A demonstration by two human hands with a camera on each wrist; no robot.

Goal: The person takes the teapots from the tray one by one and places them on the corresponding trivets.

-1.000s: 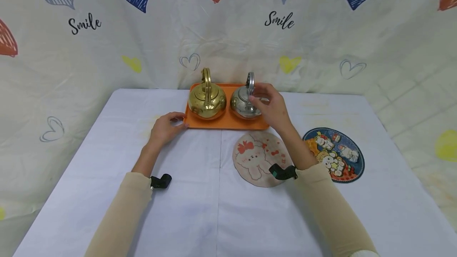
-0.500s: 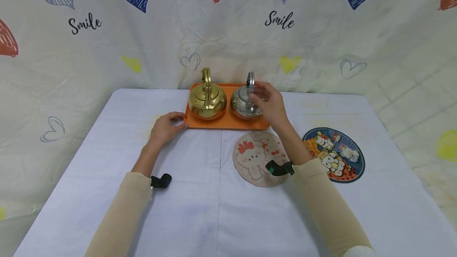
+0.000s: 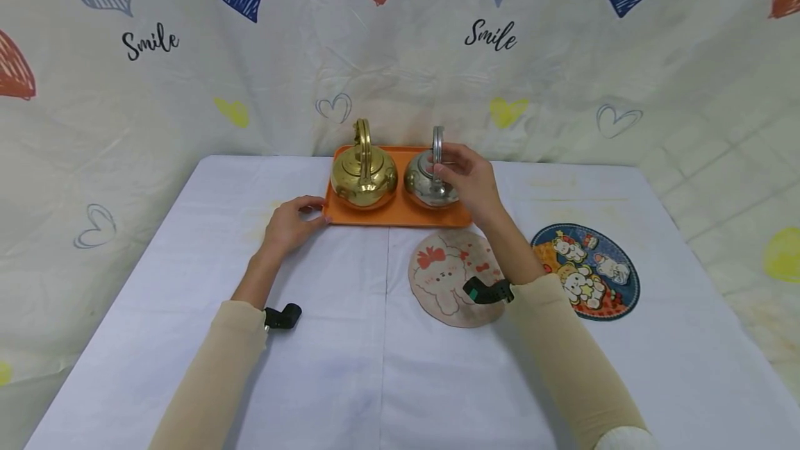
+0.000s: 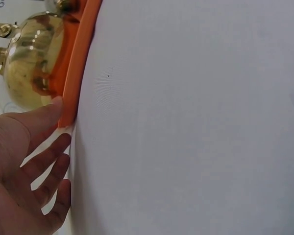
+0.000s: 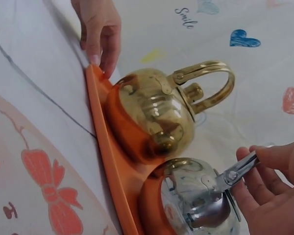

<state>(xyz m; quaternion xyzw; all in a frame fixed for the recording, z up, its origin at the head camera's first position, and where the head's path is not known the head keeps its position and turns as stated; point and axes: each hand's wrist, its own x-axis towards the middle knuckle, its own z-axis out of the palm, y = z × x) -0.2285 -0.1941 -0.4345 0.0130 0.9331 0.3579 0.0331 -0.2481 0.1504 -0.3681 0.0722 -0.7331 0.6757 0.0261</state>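
Observation:
Two small kettles stand side by side on an orange tray [image 3: 400,215]: a gold kettle [image 3: 364,179] on the left and a silver kettle [image 3: 428,179] on the right. My left hand [image 3: 292,226] holds the tray's near left corner; in the left wrist view the thumb [image 4: 48,110] lies on the rim. My right hand [image 3: 471,182] is at the silver kettle, its thumb and fingers around the upright handle [image 5: 239,171] in the right wrist view. That hand hides part of the silver kettle's right side. The gold kettle's handle [image 5: 225,83] stands up, untouched.
A round pink bunny mat [image 3: 437,283] lies in front of the tray, partly under my right forearm. To its right is a round blue cartoon mat [image 3: 600,276]. The white tabletop [image 3: 325,367] meets a heart-printed backdrop [image 3: 412,75] behind the tray.
My right hand and wrist have shifted slightly left, and the silver kettle's handle has turned a little with them. My left hand, the tray and the gold kettle stay in place.

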